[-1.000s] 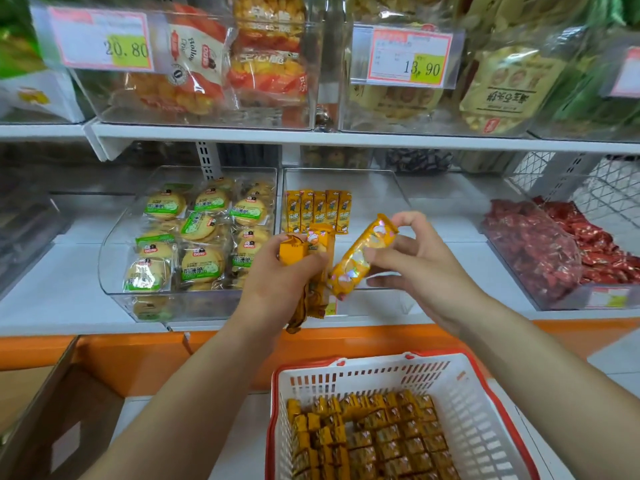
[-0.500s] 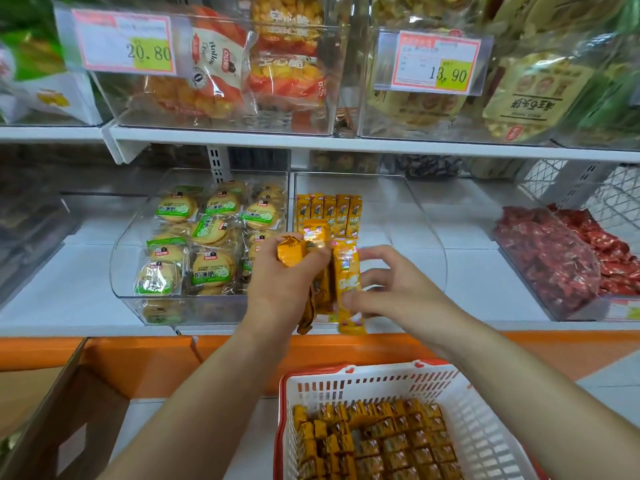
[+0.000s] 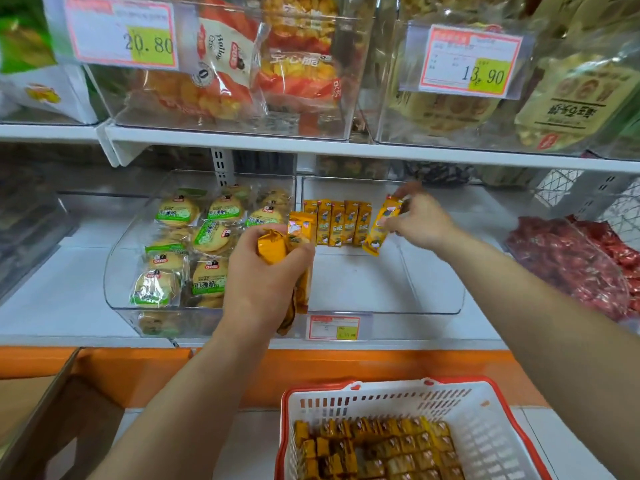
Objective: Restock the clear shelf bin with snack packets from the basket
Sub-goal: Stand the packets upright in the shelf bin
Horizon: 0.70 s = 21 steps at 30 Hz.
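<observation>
Shelf bin [image 3: 433,299]: right hand [image 3: 420,220] pinches packet [image 3: 381,226] inside.

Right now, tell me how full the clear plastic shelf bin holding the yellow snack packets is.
Mostly empty: the clear plastic shelf bin holds one back row of yellow snack packets; its floor is otherwise bare.

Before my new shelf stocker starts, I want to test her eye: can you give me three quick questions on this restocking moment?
1. True or false: the right hand holds one yellow snack packet inside the clear shelf bin.
2. Standing packets already in the row at the bin's back: A) two B) five C) nine
3. Fill in: the left hand grips a ___ of yellow packets.

Key: 1 true; 2 B; 3 bunch. More packets remain in the white basket.
</observation>
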Each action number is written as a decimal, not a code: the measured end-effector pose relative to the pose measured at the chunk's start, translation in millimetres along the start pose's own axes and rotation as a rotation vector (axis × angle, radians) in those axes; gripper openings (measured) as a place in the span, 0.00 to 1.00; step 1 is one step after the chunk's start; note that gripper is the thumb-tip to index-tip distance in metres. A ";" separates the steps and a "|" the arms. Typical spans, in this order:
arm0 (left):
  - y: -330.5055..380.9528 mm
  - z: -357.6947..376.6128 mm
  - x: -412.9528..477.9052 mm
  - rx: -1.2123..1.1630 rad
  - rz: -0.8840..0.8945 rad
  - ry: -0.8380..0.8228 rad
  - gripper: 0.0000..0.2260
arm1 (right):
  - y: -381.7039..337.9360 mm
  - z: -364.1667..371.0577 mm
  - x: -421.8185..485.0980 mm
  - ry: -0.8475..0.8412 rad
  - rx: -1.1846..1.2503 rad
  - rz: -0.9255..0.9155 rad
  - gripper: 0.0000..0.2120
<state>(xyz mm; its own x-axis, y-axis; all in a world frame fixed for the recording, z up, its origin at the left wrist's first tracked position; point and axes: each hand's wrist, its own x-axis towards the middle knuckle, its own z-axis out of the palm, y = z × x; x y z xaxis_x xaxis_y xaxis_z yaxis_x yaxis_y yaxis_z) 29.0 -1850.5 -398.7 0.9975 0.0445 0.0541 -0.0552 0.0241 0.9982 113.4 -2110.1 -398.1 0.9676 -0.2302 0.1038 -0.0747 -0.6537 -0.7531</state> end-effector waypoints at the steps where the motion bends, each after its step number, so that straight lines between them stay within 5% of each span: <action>1: -1.1 -1.8 1.6 0.006 0.002 0.009 0.10 | 6.3 4.3 13.4 0.043 -0.029 0.005 0.19; 10: -11.0 -15.0 10.4 0.057 -0.019 0.014 0.11 | 48.8 42.4 88.0 0.282 -0.169 0.120 0.16; 17: -11.8 -12.6 9.7 0.037 -0.054 0.013 0.12 | 67.3 51.6 88.3 0.163 -0.157 0.153 0.13; 21: -14.5 -12.1 11.5 0.075 -0.038 0.012 0.12 | 63.2 48.3 81.7 0.201 -0.142 0.183 0.22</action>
<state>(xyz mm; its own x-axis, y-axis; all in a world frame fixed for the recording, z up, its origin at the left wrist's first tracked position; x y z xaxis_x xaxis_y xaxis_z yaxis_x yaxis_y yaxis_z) 40.8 -1838.3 -412.9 0.9982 0.0575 0.0160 -0.0132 -0.0491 0.9987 199.4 -2135.4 -468.6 0.8689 -0.4822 0.1119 -0.2902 -0.6794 -0.6740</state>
